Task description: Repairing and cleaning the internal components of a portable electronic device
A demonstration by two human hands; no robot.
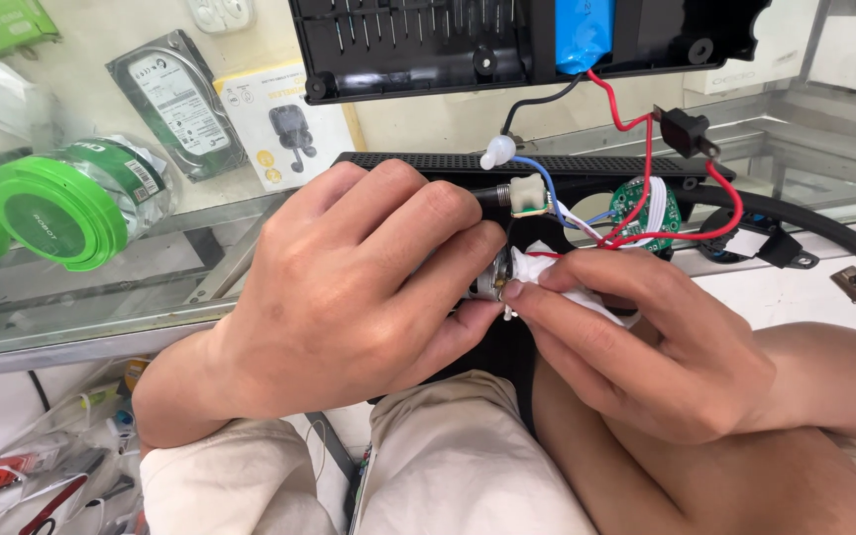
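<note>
An electronics repair shop: a glass display case (101, 297) at left holds green tape rolls (56, 208), a bare hard drive (175, 104) and a boxed earbud set (284, 124); an opened black device shell (418, 45) with loose red wires (646, 168) fills the upper centre.

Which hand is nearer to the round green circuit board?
Right. The right hand lies just below the round green circuit board, with its fingers close under it. The left hand is farther away, to the board's left.

obstacles: red wires (646, 188), black casing (507, 40) above | free: glass counter (101, 287) on the left
</note>
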